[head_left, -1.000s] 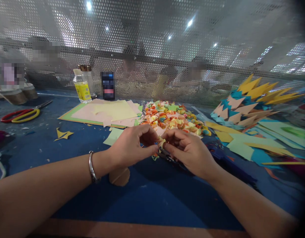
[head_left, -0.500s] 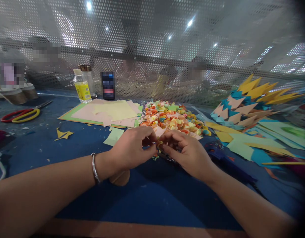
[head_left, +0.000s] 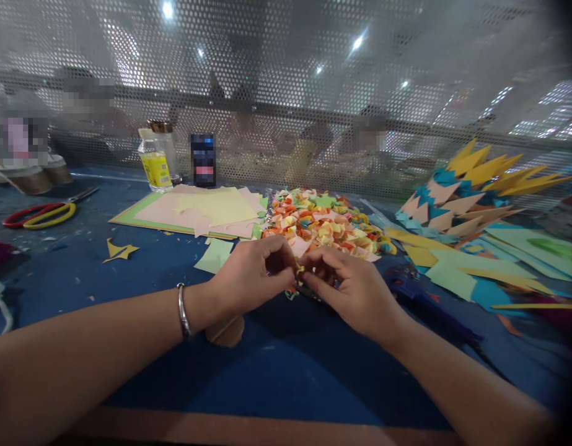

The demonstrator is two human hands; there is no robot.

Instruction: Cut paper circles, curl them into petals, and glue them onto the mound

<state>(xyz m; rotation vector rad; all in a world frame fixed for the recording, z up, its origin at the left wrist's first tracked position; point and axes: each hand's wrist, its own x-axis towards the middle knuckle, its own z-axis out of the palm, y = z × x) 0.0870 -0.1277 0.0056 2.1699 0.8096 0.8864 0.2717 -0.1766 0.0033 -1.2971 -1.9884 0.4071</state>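
Note:
My left hand and my right hand meet in front of me above the blue table. Between their fingertips is a small yellow paper piece, pinched from both sides; its exact shape is too small to make out. Just behind the hands lies a heap of curled paper pieces in orange, yellow, pink, green and blue. Under my left wrist, a round brown piece rests on the table, partly covered. A pale green paper scrap lies just beyond my left hand.
Stacked paper sheets, a yellow-labelled bottle and a phone stand along the perforated screen. Red-and-yellow scissors lie left. At right are a dark blue glue gun, loose paper strips and a spiky folded-paper model.
My fingers have shifted slightly around the yellow paper piece, and it shows a little more between the fingertips. My left wrist has moved slightly right. The things on the table stay put.

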